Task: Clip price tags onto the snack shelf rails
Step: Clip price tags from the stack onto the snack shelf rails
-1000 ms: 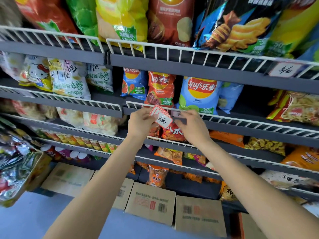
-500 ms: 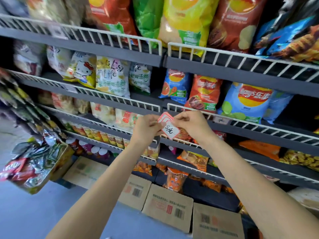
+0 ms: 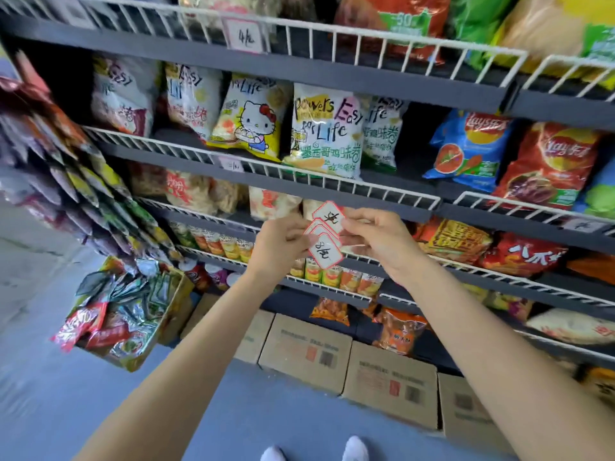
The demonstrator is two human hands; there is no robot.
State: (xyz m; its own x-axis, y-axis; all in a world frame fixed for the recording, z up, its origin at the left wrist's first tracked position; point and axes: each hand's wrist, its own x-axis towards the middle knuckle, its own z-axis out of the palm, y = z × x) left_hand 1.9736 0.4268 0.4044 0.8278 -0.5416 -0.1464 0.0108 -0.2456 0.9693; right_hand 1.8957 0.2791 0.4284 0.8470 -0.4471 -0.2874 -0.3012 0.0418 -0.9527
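Grey shelves (image 3: 332,82) with white wire rails (image 3: 319,181), packed with snacks: "Easy for Life" bags (image 3: 324,131), a Hello Kitty bag (image 3: 248,123), Lay's bags (image 3: 472,144) at right. Brown boxes (image 3: 306,352) on the floor, labels blurred. Tags already clipped on rails: one reading "4" plus a character (image 3: 245,37), another (image 3: 232,165) too blurred to read. Left hand (image 3: 283,246) gripping a fanned stack of red-edged tags (image 3: 324,242), front one marked "8" plus a character. Right hand (image 3: 382,241) pinching the top tag (image 3: 329,216) between thumb and fingertips, its writing smeared. Both held before the middle rails, touching none. Upper bags cut off.
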